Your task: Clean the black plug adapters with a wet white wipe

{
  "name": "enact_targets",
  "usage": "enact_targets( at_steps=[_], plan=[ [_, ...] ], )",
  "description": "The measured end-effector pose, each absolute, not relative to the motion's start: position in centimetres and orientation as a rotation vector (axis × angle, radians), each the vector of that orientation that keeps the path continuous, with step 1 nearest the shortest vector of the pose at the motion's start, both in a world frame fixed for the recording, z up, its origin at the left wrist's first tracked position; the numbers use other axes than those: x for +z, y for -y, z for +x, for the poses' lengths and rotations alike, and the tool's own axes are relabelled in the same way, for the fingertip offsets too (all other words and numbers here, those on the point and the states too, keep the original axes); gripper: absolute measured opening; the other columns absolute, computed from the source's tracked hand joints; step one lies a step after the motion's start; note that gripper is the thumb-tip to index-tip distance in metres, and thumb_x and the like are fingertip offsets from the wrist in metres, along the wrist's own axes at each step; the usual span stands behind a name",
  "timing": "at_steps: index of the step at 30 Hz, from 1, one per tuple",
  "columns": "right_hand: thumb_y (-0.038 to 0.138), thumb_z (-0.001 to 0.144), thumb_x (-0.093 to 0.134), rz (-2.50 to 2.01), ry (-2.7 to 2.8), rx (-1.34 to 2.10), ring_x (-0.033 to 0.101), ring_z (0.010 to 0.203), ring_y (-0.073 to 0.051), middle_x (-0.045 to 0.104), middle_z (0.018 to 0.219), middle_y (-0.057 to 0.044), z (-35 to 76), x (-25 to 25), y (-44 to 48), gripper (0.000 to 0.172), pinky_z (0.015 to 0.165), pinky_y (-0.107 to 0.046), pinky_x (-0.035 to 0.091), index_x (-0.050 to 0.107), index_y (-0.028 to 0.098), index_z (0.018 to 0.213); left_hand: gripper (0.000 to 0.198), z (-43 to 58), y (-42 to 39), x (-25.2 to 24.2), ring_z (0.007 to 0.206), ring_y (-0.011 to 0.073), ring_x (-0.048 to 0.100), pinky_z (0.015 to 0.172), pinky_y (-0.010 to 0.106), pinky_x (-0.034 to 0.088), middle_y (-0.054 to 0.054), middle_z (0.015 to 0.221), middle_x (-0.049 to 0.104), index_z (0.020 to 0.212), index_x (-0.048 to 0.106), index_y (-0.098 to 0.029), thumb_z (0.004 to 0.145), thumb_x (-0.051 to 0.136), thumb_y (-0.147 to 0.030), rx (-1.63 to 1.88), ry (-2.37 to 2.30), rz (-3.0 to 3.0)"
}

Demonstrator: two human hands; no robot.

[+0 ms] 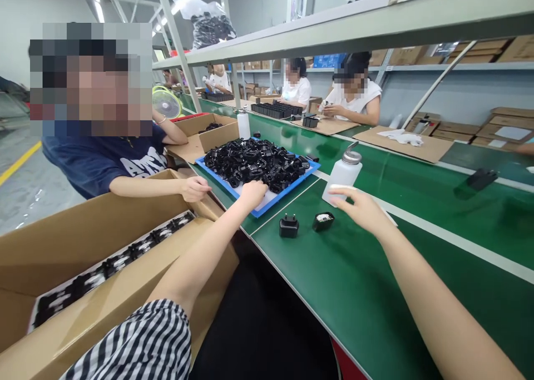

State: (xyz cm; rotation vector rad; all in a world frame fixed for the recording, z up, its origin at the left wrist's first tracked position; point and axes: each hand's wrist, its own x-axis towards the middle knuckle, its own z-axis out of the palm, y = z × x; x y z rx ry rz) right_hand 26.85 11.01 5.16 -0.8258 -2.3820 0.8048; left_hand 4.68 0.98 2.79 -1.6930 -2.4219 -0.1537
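My left hand point(253, 195) reaches into the near corner of a blue tray point(275, 201) heaped with black plastic plug housings point(254, 160). Its fingers are curled together, and whatever they hold is hidden. My right hand point(361, 206) is over the green table with thumb and fingers apart, holding nothing. Its fingertips overlap the lower part of a white pump bottle point(344, 173); I cannot tell whether they touch it. Left of this hand, a black two-pin plug point(288, 226) stands with its pins up. Beside it lies an open black housing point(323, 221) with white inside.
A co-worker's hand point(195, 189) is left of the tray. A large cardboard box point(104, 291) holding black and white parts stands at my left. Another carton point(217, 134) and a white bottle point(243, 125) are behind the tray. A black part point(481, 178) lies at right.
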Motion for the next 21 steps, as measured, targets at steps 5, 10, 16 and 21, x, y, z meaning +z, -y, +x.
enact_targets(
  at_steps=[5, 10, 16, 21],
  plan=[
    [0.030, 0.071, 0.047, -0.940, 2.031, 1.239, 0.053, 0.071, -0.016, 0.057, 0.082, -0.005, 26.9, 4.8, -11.3, 0.020, 0.065, -0.027, 0.041, 0.056, 0.015, 0.079, 0.026, 8.0, -1.7, 4.5, 0.077, 0.0133, 0.051, 0.062, 0.022, 0.037, 0.002, 0.093, 0.052, 0.091, 0.054, -0.021, 0.079, 0.031, -0.022, -0.381, 2.255, -1.677],
    [0.040, 0.062, 0.057, -0.778, 1.662, 1.862, 0.050, 0.053, -0.010, 0.054, 0.068, -0.002, 26.0, 4.0, -10.7, 0.027, 0.045, -0.019, 0.039, 0.053, 0.015, 0.074, 0.025, 14.3, -2.9, 4.2, 0.064, 0.0103, 0.051, 0.052, 0.020, 0.035, 0.002, 0.077, 0.054, 0.082, 0.055, -0.019, 0.079, 0.030, -0.021, -0.524, 1.773, -1.924],
    [0.036, 0.053, 0.062, -0.764, 1.888, 1.723, 0.053, 0.065, -0.014, 0.055, 0.066, -0.002, 27.2, 3.8, -12.3, 0.027, 0.062, -0.026, 0.043, 0.054, 0.014, 0.066, 0.015, 16.7, -3.1, 3.6, 0.072, 0.0111, 0.051, 0.056, 0.020, 0.038, 0.004, 0.086, 0.053, 0.086, 0.049, -0.016, 0.075, 0.039, -0.019, -0.606, 1.923, -1.987],
    [0.027, 0.060, 0.053, -0.656, 2.414, 1.207, 0.049, 0.086, -0.020, 0.057, 0.089, -0.002, 27.8, 3.4, -13.1, 0.019, 0.081, -0.034, 0.036, 0.059, 0.017, 0.076, 0.033, 15.8, -2.9, 4.3, 0.076, 0.0156, 0.053, 0.061, 0.023, 0.041, 0.004, 0.090, 0.054, 0.090, 0.048, -0.015, 0.060, 0.057, -0.026, -0.418, 2.469, -2.038]
  ],
)
